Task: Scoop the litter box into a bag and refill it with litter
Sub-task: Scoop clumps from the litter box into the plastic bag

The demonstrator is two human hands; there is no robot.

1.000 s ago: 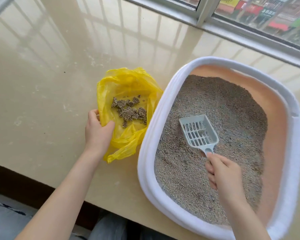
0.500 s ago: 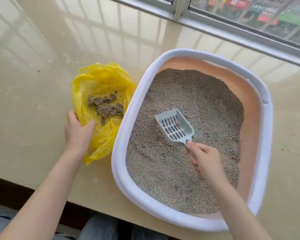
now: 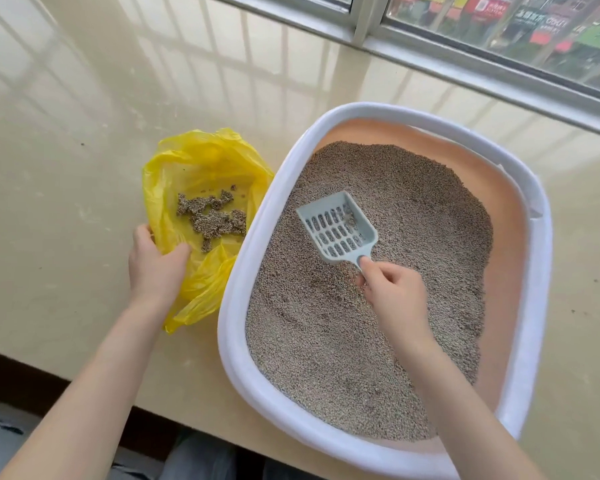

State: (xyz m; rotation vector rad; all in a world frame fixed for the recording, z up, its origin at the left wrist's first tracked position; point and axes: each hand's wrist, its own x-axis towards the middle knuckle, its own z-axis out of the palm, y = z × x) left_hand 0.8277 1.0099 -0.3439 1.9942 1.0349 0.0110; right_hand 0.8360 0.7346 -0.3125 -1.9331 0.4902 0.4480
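- A pale glossy bench (image 3: 66, 209) under a window carries everything; the view has swung slightly since a second ago, so the bag and box sit further right in frame than half a second back, though neither looks to have moved on the bench.
- The left hand (image 3: 155, 263) grips the near edge of a yellow plastic bag (image 3: 205, 164), thumb inside the mouth and fingers curled round the outside, holding it open exactly as it did a second earlier.
- Dark clumps of soiled litter (image 3: 212, 218) lie in the bag, the same small pile as before, so no new scoop has been emptied.
- The white-rimmed litter box (image 3: 243, 341) touches the bag's right side and holds a deep bed of grey litter (image 3: 413, 209).
- A pale blue slotted scoop (image 3: 336, 226) rests low on the litter, turned more toward the bag than a second ago, a few grains in its slots.
- The right hand (image 3: 394, 292) clenches the scoop's handle.
- Judged from this, sifting is under way; refilling has not begun.
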